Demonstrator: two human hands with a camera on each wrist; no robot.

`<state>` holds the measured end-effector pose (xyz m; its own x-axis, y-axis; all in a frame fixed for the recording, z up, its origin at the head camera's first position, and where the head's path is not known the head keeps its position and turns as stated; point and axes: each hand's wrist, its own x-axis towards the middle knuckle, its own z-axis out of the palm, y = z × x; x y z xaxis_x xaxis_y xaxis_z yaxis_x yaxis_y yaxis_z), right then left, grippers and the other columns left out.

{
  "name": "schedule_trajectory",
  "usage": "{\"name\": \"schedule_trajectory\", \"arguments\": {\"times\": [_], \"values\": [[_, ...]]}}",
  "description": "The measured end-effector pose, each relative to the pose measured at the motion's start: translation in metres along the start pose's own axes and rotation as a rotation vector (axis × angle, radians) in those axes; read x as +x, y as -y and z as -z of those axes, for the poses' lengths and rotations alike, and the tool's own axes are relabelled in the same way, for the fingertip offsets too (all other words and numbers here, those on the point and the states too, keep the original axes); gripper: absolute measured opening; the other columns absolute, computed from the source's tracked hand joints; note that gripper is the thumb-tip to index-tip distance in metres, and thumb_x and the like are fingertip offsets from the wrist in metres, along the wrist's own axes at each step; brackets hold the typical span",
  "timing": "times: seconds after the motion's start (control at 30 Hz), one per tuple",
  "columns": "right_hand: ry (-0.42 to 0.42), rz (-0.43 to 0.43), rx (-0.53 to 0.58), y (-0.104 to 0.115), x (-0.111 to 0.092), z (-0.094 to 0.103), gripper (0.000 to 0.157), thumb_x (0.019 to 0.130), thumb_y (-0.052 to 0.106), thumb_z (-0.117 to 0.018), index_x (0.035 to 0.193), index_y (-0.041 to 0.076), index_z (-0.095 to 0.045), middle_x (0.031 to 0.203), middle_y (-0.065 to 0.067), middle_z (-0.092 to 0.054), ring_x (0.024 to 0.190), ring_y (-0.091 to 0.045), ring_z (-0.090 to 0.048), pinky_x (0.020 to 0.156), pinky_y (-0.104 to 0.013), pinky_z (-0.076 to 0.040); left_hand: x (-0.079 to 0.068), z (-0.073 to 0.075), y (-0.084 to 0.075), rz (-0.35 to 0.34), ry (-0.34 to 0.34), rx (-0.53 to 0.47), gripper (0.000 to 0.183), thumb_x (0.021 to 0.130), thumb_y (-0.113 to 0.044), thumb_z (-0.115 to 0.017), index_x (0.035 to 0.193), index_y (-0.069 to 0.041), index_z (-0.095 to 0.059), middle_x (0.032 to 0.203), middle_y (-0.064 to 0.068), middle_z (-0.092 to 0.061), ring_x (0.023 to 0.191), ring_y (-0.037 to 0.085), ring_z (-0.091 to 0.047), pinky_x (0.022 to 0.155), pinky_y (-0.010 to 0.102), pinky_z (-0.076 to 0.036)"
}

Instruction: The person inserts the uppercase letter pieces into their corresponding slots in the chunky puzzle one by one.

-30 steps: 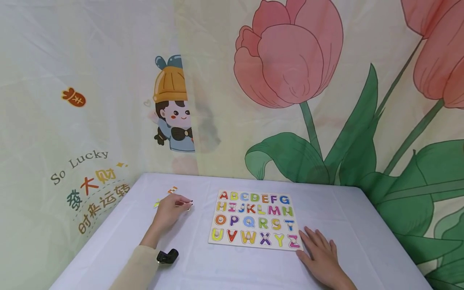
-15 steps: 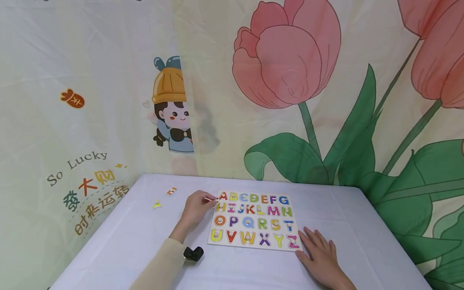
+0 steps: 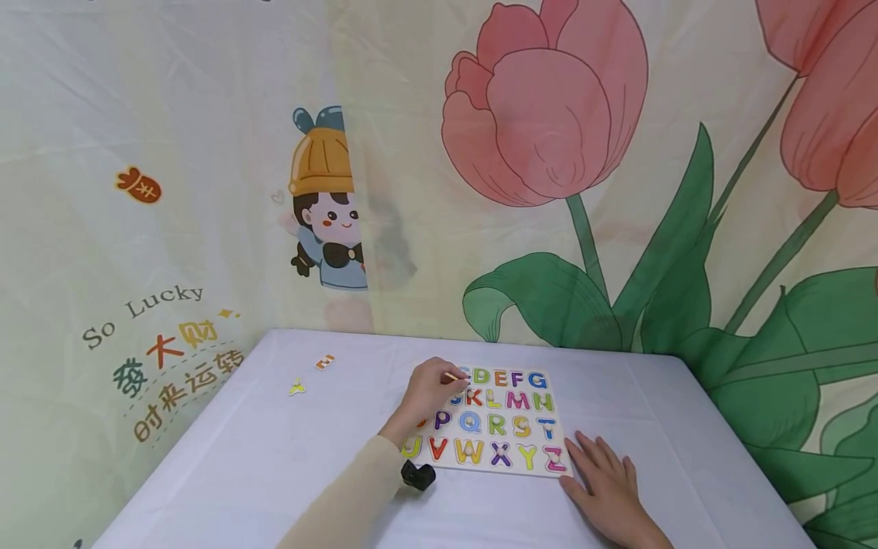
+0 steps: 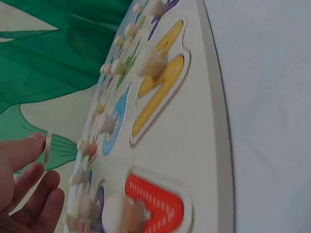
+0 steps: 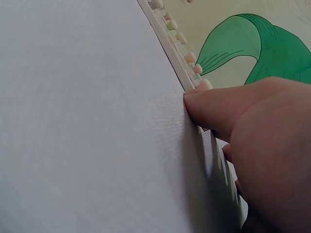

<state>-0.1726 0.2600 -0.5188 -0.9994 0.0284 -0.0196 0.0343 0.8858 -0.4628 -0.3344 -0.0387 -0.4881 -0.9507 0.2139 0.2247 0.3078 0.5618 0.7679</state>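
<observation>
A wooden alphabet puzzle board (image 3: 494, 465) lies on the table, its coloured letters set in rows with small round knobs. Over its upper left part is my left hand (image 3: 432, 393), covering several letters. Its thumb and finger pinch a thin flat wooden piece (image 4: 47, 146), seen edge-on, so its face is hidden. Below that hand in the left wrist view are a yellow W (image 4: 167, 87) and a red V (image 4: 158, 201). My right hand (image 3: 610, 488) rests at the board's lower right corner with spread fingers, its thumb (image 5: 209, 109) against the edge.
Two loose flat pieces lie at the table's back left: an orange and white one (image 3: 325, 362) and a yellow-green one (image 3: 296, 386). A black device (image 3: 418, 475) is worn at the left wrist. A printed curtain (image 3: 411, 152) hangs behind the white table (image 3: 274, 442).
My left hand has carried the thin piece rightward from beside the loose pieces to over the board. The right hand and the board stay where they were.
</observation>
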Motion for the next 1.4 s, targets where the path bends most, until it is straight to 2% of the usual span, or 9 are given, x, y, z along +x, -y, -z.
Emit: {"name": "schedule_trajectory", "arguments": {"times": [0.17, 0.37, 0.5, 0.6, 0.7, 0.93, 1.13, 1.4], "values": [[0.002, -0.002, 0.007, 0.000, 0.000, -0.001, 0.072, 0.101, 0.038, -0.069, 0.160, 0.003, -0.045, 0.171, -0.024, -0.027, 0.156, -0.054, -0.007, 0.115, -0.081, 0.010, 0.011, -0.023, -0.014, -0.035, 0.025, -0.012, 0.005, 0.097, -0.028, -0.081, 0.100, -0.025, -0.082, 0.106, -0.008, -0.067, 0.093, 0.008, -0.061, 0.083, 0.030, -0.051], [0.006, -0.001, 0.020, 0.001, 0.000, -0.005, 0.073, 0.100, 0.038, -0.070, 0.160, 0.004, -0.045, 0.171, -0.024, -0.027, 0.156, -0.053, -0.006, 0.115, -0.081, 0.010, 0.022, -0.041, -0.020, -0.095, 0.023, 0.001, 0.005, 0.098, -0.027, -0.080, 0.101, -0.024, -0.083, 0.107, -0.010, -0.067, 0.105, 0.015, -0.061, 0.094, 0.036, -0.051], [0.010, 0.001, 0.018, 0.002, 0.001, -0.005, 0.073, 0.101, 0.039, -0.070, 0.160, 0.004, -0.045, 0.172, -0.023, -0.026, 0.156, -0.053, -0.006, 0.115, -0.081, 0.010, 0.029, -0.050, -0.025, -0.075, 0.025, 0.020, 0.007, 0.098, -0.029, -0.080, 0.101, -0.024, -0.083, 0.108, -0.010, -0.067, 0.110, 0.017, -0.061, 0.099, 0.038, -0.050], [0.014, 0.002, 0.014, 0.004, 0.001, -0.003, 0.073, 0.101, 0.041, -0.069, 0.160, 0.005, -0.045, 0.172, -0.023, -0.026, 0.156, -0.053, -0.006, 0.115, -0.081, 0.010, 0.031, -0.055, -0.031, -0.044, 0.035, 0.016, 0.007, 0.098, -0.029, -0.080, 0.102, -0.024, -0.083, 0.110, -0.008, -0.067, 0.111, 0.018, -0.061, 0.101, 0.039, -0.049], [0.014, 0.004, 0.009, 0.004, 0.001, -0.002, 0.073, 0.101, 0.041, -0.069, 0.160, 0.005, -0.045, 0.172, -0.023, -0.026, 0.156, -0.054, -0.006, 0.115, -0.081, 0.009, 0.033, -0.061, -0.033, -0.040, 0.041, 0.003, 0.006, 0.098, -0.026, -0.079, 0.103, -0.023, -0.082, 0.110, -0.007, -0.067, 0.109, 0.017, -0.060, 0.100, 0.038, -0.048], [0.008, 0.011, 0.004, 0.002, 0.000, -0.003, 0.074, 0.101, 0.042, -0.068, 0.160, 0.004, -0.045, 0.171, -0.024, -0.027, 0.156, -0.055, -0.008, 0.114, -0.082, 0.007, 0.040, -0.072, -0.039, -0.063, 0.051, -0.014, 0.005, 0.097, -0.021, -0.081, 0.099, -0.018, -0.083, 0.103, -0.002, -0.067, 0.096, 0.012, -0.055, 0.093, 0.034, -0.046], [0.010, 0.000, 0.009, 0.003, 0.002, -0.004, 0.074, 0.101, 0.043, -0.068, 0.160, 0.004, -0.045, 0.172, -0.023, -0.026, 0.157, -0.054, -0.006, 0.114, -0.082, 0.010, 0.046, -0.081, -0.039, -0.004, 0.063, -0.014, 0.006, 0.097, -0.025, -0.081, 0.094, -0.020, -0.082, 0.093, -0.008, -0.061, 0.088, 0.009, -0.053, 0.083, 0.032, -0.043], [0.009, -0.017, -0.004, 0.000, 0.002, -0.002, 0.075, 0.100, 0.040, -0.070, 0.160, 0.004, -0.044, 0.172, -0.023, -0.026, 0.157, -0.053, -0.005, 0.114, -0.082, 0.010, 0.055, -0.090, -0.039, 0.010, 0.030, 0.000, 0.006, 0.096, -0.023, -0.082, 0.096, -0.018, -0.083, 0.088, -0.009, -0.062, 0.085, 0.009, -0.053, 0.084, 0.033, -0.042]]}}
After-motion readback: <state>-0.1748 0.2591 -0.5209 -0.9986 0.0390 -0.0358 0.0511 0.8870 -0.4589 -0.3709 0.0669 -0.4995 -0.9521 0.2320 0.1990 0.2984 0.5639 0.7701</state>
